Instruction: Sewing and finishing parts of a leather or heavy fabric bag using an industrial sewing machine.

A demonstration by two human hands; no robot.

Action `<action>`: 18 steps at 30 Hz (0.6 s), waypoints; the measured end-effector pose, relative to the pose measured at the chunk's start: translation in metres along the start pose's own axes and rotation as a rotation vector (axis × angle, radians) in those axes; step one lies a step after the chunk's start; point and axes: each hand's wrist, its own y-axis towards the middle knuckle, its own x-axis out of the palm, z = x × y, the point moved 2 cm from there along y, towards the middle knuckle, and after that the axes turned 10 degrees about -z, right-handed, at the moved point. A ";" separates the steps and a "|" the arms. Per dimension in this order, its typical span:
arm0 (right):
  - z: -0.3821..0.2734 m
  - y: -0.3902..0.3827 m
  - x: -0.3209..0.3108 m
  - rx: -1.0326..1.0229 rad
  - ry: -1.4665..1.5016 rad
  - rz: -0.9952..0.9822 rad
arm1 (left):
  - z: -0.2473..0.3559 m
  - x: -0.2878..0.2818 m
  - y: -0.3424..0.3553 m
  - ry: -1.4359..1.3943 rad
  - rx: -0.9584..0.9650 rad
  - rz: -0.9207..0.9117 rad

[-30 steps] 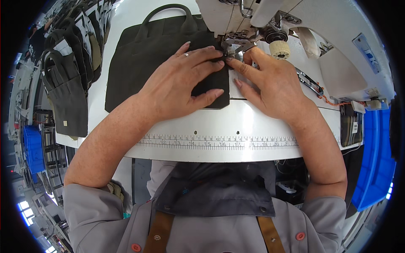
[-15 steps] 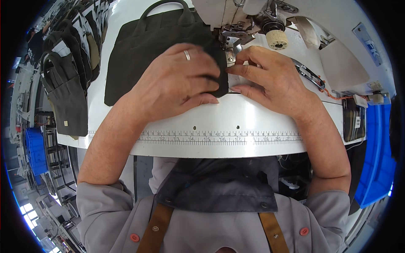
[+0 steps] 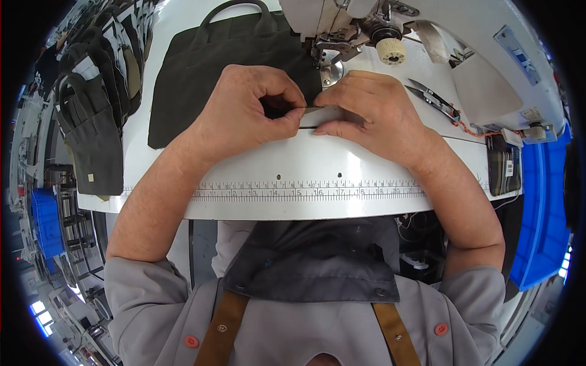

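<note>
On the white table [image 3: 262, 166], beside the sewing machine [image 3: 470, 27], lies a dark olive tote bag [image 3: 192, 82], probably light, soft and hardly slippery. The left hand [image 3: 244, 107] pinches its right edge, a sensible hold; the right hand's [image 3: 381, 113] grip curls half-closed there, contents unclear. The looped handle [image 3: 265, 25] looks stiffer.

dark olive bag [image 3: 183, 85] (handle [image 3: 265, 24] too)

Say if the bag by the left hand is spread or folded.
Mostly spread: the bag lies flat, handle extended; behind the left hand, I cannot tell.
</note>
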 end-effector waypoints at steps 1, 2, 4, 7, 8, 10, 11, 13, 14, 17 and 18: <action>0.001 0.001 0.000 0.078 0.044 -0.007 | 0.001 -0.001 0.001 0.001 0.005 0.001; 0.002 0.002 0.001 0.078 0.040 -0.006 | 0.001 -0.003 0.002 -0.071 -0.074 -0.019; 0.007 0.003 0.005 0.219 0.229 -0.023 | 0.000 -0.003 0.002 -0.142 -0.150 -0.042; 0.008 0.005 0.007 0.177 0.194 0.014 | -0.005 -0.002 0.002 -0.179 -0.158 -0.039; 0.009 0.006 0.007 0.179 0.194 0.015 | -0.004 -0.002 0.002 -0.152 -0.128 -0.030; 0.008 0.007 0.007 0.100 0.121 0.037 | -0.004 0.000 0.001 -0.125 -0.098 -0.025; 0.008 0.008 0.007 0.101 0.121 0.038 | -0.004 0.001 0.000 -0.077 -0.039 -0.014; 0.005 0.008 0.007 0.061 0.074 0.048 | -0.003 0.002 0.002 -0.031 0.023 -0.004; 0.006 0.008 0.008 0.061 0.074 0.048 | 0.000 0.002 0.003 0.076 0.148 0.030; 0.006 0.008 0.008 0.057 0.088 0.120 | 0.000 0.002 -0.003 0.307 0.271 0.045; 0.005 0.007 0.007 0.043 0.064 0.103 | -0.003 0.004 -0.006 0.425 0.268 0.018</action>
